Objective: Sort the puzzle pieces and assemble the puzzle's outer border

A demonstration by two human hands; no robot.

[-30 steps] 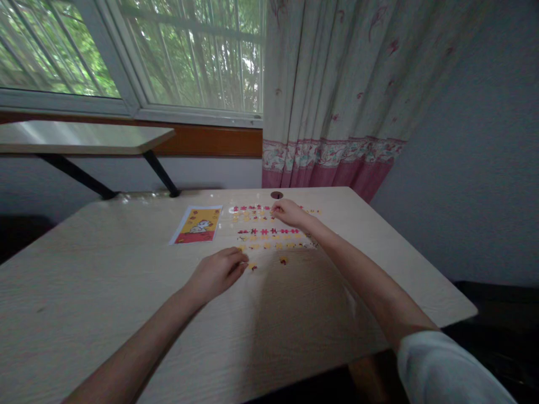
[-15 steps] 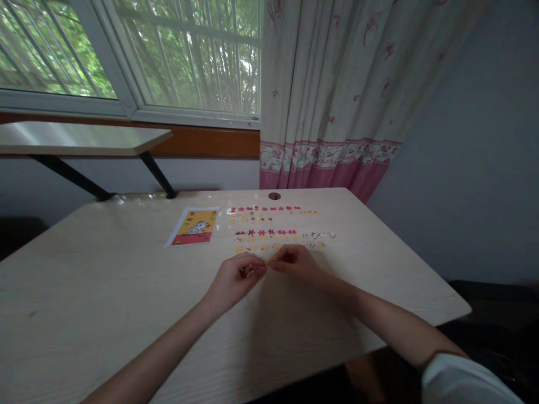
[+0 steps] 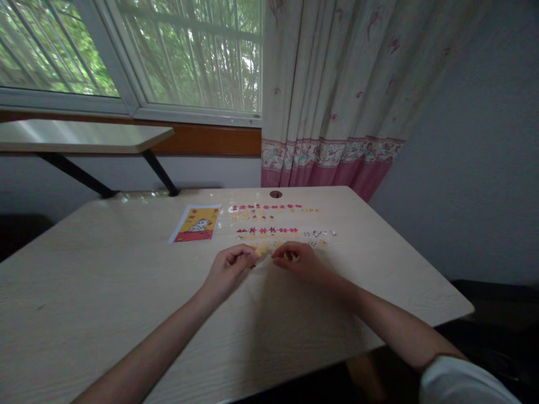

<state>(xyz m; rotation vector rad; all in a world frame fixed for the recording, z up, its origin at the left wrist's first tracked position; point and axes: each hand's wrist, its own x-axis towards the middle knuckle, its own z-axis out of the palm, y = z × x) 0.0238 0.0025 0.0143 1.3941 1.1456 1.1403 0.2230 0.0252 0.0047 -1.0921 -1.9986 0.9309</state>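
Observation:
My left hand (image 3: pixel 233 264) is closed in a pinch on a small yellow puzzle piece (image 3: pixel 260 252) at its fingertips, just above the near row of pieces. A dark red bit (image 3: pixel 252 266) shows below those fingers. Close by on the right, my right hand (image 3: pixel 298 260) has thumb and forefinger curled to a pinch, a narrow gap from the left one; whether something small is between the tips is not clear. Beyond both hands lie rows of puzzle pieces: red ones (image 3: pixel 263 230), yellow ones (image 3: pixel 269 237) and white ones (image 3: pixel 318 233).
A picture card (image 3: pixel 197 224) with a white animal on yellow and red lies left of the rows. More red pieces (image 3: pixel 269 207) lie farther back, near a round hole (image 3: pixel 275 194) in the desk (image 3: pixel 126 292). A raised shelf (image 3: pixel 84 136) stands back left; a curtain (image 3: pixel 324 101) hangs behind.
My hands, whose fingertips met at a small yellow piece, have drawn slightly apart. The left hand has shifted a little left and the yellow piece now shows at its fingertips.

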